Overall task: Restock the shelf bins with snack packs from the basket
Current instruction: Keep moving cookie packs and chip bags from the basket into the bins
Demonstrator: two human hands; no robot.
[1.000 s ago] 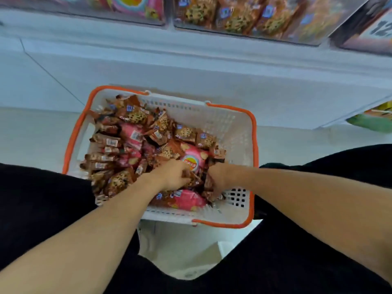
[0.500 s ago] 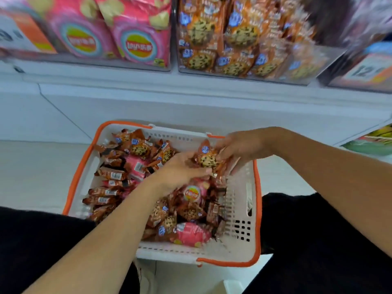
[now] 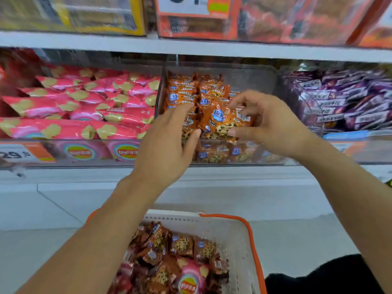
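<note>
Both our hands are raised at the middle clear plastic shelf bin (image 3: 252,81), holding orange cookie snack packs (image 3: 222,122) at its open front.

Our right hand (image 3: 273,126) curls thumb and fingers round the packs; our left hand (image 3: 167,149) has its fingers loosely spread, thumb tip touching the packs' lower left edge. The white plastic basket with orange rim (image 3: 244,247) sits below, part filled with brown and pink packs. Pink crisp bags (image 3: 89,107) fill the bin to the left, purple wrapped packs (image 3: 343,98) the one to the right.
</note>
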